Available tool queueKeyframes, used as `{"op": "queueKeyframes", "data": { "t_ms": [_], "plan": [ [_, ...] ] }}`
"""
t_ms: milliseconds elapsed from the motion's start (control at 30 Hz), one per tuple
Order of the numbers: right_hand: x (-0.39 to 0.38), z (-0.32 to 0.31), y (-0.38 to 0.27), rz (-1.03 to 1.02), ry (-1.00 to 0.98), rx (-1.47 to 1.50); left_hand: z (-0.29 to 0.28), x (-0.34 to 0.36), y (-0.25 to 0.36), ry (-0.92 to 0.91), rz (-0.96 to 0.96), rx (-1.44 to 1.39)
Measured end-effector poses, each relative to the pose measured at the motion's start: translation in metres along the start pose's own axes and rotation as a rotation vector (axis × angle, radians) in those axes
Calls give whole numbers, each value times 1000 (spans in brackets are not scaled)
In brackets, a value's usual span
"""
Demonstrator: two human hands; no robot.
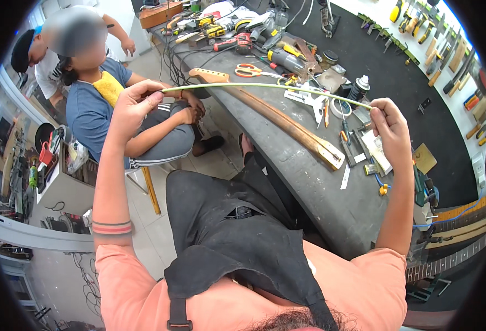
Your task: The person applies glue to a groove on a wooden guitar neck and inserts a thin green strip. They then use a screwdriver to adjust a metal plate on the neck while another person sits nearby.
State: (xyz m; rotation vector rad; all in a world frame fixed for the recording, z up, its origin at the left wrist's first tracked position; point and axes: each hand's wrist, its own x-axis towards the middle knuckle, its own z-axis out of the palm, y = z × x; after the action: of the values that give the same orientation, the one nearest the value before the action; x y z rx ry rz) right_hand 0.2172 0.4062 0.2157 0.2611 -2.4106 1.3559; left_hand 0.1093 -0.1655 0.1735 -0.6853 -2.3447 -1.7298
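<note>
Both hands hold up a long, thin light-green rod [221,84], one at each end. It spans above the bench and looks bowed upward in the middle. My left hand [139,105] pinches its left end between thumb and fingers. The right end is gripped by my right hand [389,124], fingers curled round it. Beneath the rod, a wooden guitar neck [276,117] lies slantwise on the dark workbench [303,176], its headstock at the far left end and a long groove along it. Orange-handled scissors [248,70] and a white caliper [309,99] lie beyond the neck.
Power tools [237,43] and cables crowd the bench's far end. A spray can [359,87] stands near my right hand. Hand tools [419,27] hang along the right wall. A seated person [94,105] in a blue shirt is close on my left, with another person behind.
</note>
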Motion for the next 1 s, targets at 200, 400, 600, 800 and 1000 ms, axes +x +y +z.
{"op": "queueKeyframes", "data": {
  "t_ms": [200,400,600,800,1000],
  "plan": [
    [-18,-3,5,104,-97,-60,14,28,-20,35,-5,-64],
    [-15,-12,16,156,-195,77,23,71,-52,36,-24,-164],
    [-25,10,30,272,-147,248,36,109,-110,42,-117,-530],
    [-70,50,68,390,3,364,101,131,-151,94,-240,-942],
    [-92,61,96,404,215,125,135,141,-168,15,-305,-915]
  ]
}}
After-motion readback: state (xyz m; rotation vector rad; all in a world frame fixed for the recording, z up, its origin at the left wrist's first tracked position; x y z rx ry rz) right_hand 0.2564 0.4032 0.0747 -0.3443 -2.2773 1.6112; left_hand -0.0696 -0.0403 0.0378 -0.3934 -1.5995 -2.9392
